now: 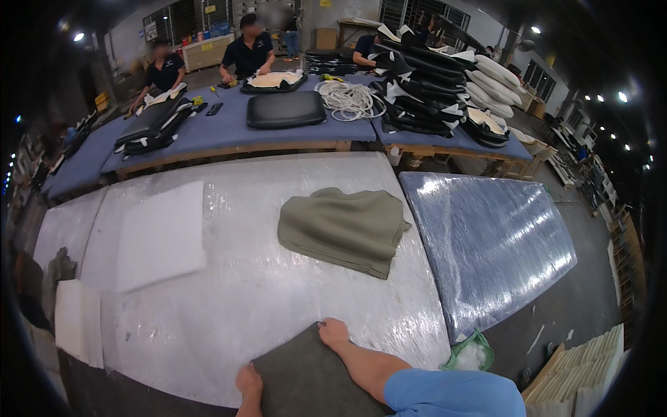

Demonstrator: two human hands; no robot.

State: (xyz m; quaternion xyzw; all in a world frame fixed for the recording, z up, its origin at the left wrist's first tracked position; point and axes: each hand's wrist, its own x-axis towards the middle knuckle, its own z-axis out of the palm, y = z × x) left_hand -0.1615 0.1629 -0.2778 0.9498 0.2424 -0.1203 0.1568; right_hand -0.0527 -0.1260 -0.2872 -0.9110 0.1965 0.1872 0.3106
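Observation:
A dark olive-grey fabric piece [299,372], squarish with fairly straight edges, is held between my hands at the near edge of the plastic-covered table; whether anything is inside it I cannot tell. My left hand [249,382] is closed on its left corner. At the far right corner, my right hand [335,332] pinches the edge. Beyond them a loosely folded pile of olive fabric [340,229] lies on the tabletop. Left of that pile rests a flat white foam sheet [163,236].
My wrapped table [243,278] adjoins a blue wrapped panel [493,243] on the right. Farther back, a blue-topped bench [201,139] carries black cushions [285,110], coiled rope [344,99] and stacked covers [424,83]. Several people work there. A green bag [479,351] and foam slabs [580,375] stand near right.

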